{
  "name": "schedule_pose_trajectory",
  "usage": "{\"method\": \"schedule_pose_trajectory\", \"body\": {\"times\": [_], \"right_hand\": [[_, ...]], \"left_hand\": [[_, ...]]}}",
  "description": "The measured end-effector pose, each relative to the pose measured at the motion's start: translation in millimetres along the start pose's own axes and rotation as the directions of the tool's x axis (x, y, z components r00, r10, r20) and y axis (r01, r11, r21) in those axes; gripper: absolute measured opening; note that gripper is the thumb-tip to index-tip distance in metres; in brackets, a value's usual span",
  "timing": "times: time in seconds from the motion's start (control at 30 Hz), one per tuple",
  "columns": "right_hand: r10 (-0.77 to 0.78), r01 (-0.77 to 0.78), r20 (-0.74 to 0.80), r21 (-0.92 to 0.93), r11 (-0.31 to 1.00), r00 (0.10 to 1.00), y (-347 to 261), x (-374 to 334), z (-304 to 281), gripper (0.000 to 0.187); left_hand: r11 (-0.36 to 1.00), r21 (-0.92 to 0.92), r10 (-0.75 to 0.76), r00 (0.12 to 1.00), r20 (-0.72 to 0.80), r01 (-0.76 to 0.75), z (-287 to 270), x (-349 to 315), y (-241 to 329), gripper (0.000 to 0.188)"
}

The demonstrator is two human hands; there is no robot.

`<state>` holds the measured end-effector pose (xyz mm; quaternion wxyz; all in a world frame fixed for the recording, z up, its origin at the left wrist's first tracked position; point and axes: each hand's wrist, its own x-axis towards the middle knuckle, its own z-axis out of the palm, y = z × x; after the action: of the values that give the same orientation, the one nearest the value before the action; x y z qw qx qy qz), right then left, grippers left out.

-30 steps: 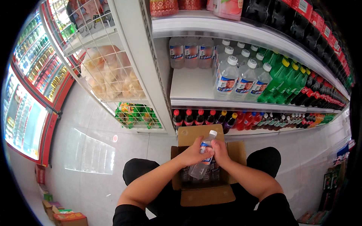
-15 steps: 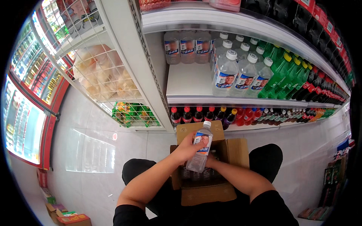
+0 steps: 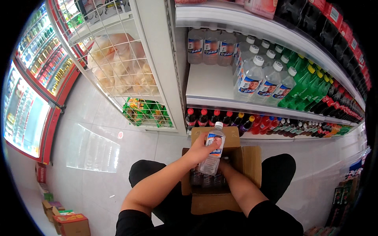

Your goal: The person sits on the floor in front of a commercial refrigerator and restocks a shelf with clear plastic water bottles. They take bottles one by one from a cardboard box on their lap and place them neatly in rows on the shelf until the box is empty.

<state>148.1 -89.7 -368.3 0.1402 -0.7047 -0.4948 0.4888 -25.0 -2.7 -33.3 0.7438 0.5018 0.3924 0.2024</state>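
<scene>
Left hand (image 3: pixel 199 152) clasps a tilted bottle (image 3: pixel 213 158), right hand (image 3: pixel 226 167) inside carton (image 3: pixel 215 204)

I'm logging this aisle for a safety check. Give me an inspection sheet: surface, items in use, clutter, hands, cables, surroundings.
Surface: pale, shiny tiled floor.
Items in use: clear, white-capped bottle; open carton between the knees, holding further bottles.
Clutter: boxes on the floor at lower left.
Hands: left hand grips the bottle; right hand reaches into the carton, fingers hidden.
Cables: nothing seen.
Surroundings: drinks shelf ahead; lit coolers at left.
</scene>
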Motion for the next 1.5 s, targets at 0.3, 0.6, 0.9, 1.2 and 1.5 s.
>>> {"method": "schedule_pose_trajectory", "body": {"times": [0.3,0.6,0.9,1.2,1.5], "right_hand": [[-0.011,0.019,0.127,-0.062,0.998,0.992,-32.4,-6.6,-15.4,0.057],[0.19,0.274,0.408,-0.827,0.49,0.893,-69.4,-134.9,-2.6,0.046],[0.26,0.322,0.464,-0.836,0.444,0.847,-154.7,-167.4,-52.4,0.031],[-0.095,0.48,0.525,-0.672,0.565,0.846,-275.9,-248.0,-196.5,0.038],[-0.811,0.804,-0.45,-0.277,0.526,0.375,-212.1,-257.8,-277.6,0.017]], "left_hand": [[0.997,-0.051,0.053,0.996,-0.07,-0.056,0.9,0.4,8.0,0.065],[0.996,-0.076,0.035,0.995,-0.094,-0.043,-0.7,5.3,7.4,0.063],[0.997,-0.037,0.063,0.988,-0.14,-0.069,-2.3,8.1,-0.3,0.059],[0.984,-0.112,0.132,0.989,-0.064,-0.139,-8.5,7.6,1.8,0.065],[0.856,-0.261,0.438,0.895,-0.091,-0.446,-19.3,-9.1,8.7,0.081]]}}
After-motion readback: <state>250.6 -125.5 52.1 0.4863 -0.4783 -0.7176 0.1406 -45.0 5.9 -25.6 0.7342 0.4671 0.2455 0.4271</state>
